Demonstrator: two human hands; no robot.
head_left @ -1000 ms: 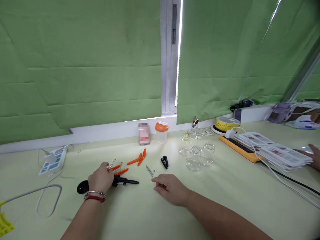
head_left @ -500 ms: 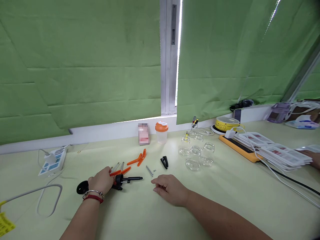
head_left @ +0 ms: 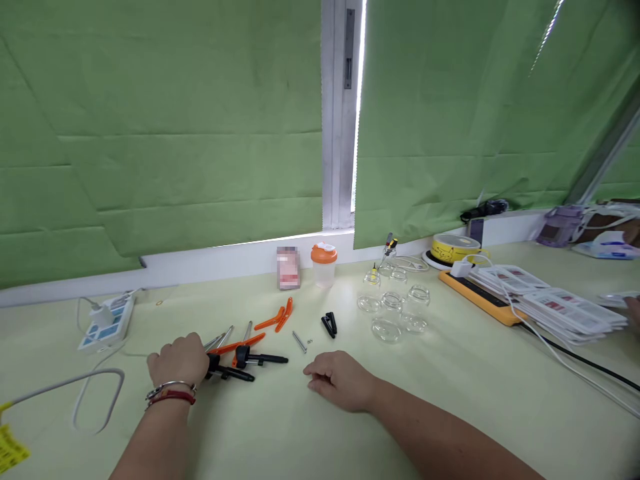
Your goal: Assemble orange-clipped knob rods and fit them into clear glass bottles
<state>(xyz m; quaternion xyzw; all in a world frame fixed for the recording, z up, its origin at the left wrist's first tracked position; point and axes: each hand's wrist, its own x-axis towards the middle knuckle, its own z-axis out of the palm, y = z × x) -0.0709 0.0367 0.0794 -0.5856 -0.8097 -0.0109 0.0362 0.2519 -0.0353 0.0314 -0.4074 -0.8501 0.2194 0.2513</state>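
At the lower left, my left hand [head_left: 179, 360] lies palm down, fingers curled under out of sight. It covers the left ends of black plastic parts, among them a black rod-shaped piece [head_left: 237, 373]. Just right of it are a second black rod piece [head_left: 267, 359], long orange arms [head_left: 237, 344] and metal screws [head_left: 225, 337]. My right hand [head_left: 340, 380] rests on the table, loosely curled, with a gap between thumb and fingers and nothing seen in it. Beyond its fingertips are a loose screw [head_left: 299, 342], tiny metal bits [head_left: 310, 341] and black clip-like pieces [head_left: 329, 325].
Orange pieces [head_left: 275, 319] lie mid-table. Behind stand an orange-lidded cup [head_left: 324, 265] and a pixelated pink box [head_left: 289, 268]. Glass jars [head_left: 391, 310], an orange power strip [head_left: 475, 297] and stacked printed sheets [head_left: 565, 310] are rightward. A white power strip [head_left: 111, 323] sits left. Another person's hand [head_left: 634, 313] shows at the right edge.
My left hand has moved left, uncovering another black rod piece and more of the screws. The black oval end left of it is now hidden. My right hand has barely moved.
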